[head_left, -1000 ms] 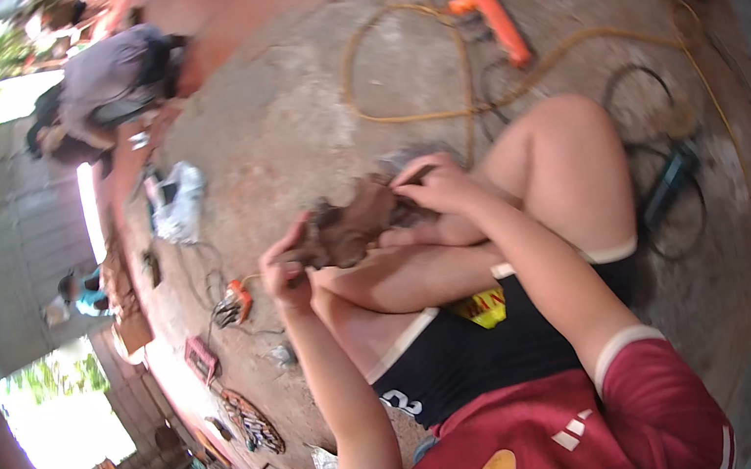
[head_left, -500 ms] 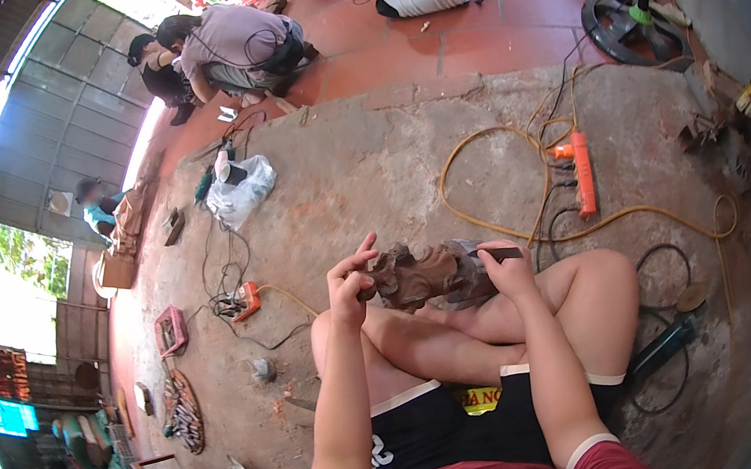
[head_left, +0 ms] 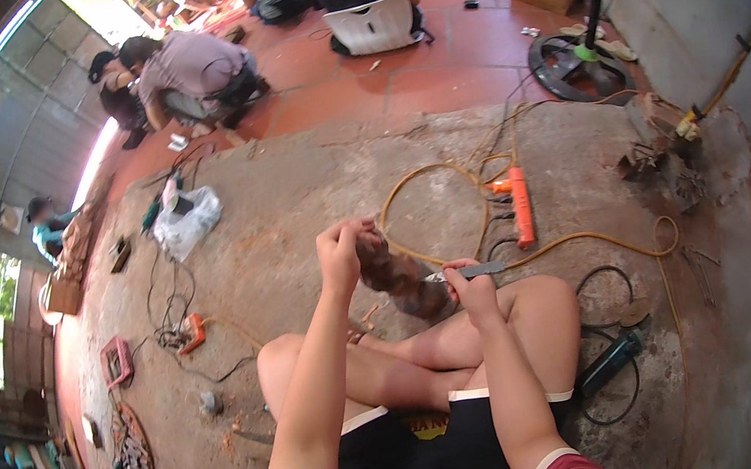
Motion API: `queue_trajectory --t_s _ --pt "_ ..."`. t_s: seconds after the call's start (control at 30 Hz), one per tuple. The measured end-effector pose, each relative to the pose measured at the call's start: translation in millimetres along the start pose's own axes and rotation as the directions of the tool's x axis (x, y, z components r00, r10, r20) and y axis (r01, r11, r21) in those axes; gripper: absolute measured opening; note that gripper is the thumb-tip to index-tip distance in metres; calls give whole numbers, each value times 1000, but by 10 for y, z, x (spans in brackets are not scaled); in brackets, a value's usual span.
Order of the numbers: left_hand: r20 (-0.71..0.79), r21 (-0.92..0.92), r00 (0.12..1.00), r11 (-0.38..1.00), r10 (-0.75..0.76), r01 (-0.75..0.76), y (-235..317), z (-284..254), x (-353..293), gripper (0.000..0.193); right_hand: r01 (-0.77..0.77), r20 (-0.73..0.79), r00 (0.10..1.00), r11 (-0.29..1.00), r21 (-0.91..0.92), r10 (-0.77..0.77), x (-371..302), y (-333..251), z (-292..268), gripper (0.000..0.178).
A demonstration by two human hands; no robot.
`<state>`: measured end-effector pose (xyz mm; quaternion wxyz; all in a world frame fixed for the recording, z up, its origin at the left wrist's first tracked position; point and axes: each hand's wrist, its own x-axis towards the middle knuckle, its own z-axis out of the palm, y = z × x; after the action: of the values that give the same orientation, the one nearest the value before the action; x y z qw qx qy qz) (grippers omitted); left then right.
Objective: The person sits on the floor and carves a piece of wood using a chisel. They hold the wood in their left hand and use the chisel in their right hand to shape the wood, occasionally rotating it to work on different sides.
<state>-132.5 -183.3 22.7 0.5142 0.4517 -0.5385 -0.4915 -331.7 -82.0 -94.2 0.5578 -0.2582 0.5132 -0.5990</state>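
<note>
Plainly, left fingers curl round brown carving; right fingers clasp grey tool.

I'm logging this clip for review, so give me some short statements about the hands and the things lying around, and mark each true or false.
1. The left hand holds the upper end of the bumpy brown piece. True.
2. The right hand is empty. False: it holds a grey tool.
3. The white plastic bag lies to the left of both hands. True.
4. The white plastic bag lies on the red tiles. False: it lies on the rough concrete.
5. The dark green cylinder lies to the right of both hands. True.
</note>
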Motion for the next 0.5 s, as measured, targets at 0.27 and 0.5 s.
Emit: queue_trajectory --t_s 0.27,0.5 --pt "457 205 879 945 137 -254 157 60 -517 30 61 -322 947 975 215 12 0 -320 -337 10" --pt "701 270 693 837 167 -475 318 -353 -614 72 18 -282 959 985 171 32 26 -215 -264 11"
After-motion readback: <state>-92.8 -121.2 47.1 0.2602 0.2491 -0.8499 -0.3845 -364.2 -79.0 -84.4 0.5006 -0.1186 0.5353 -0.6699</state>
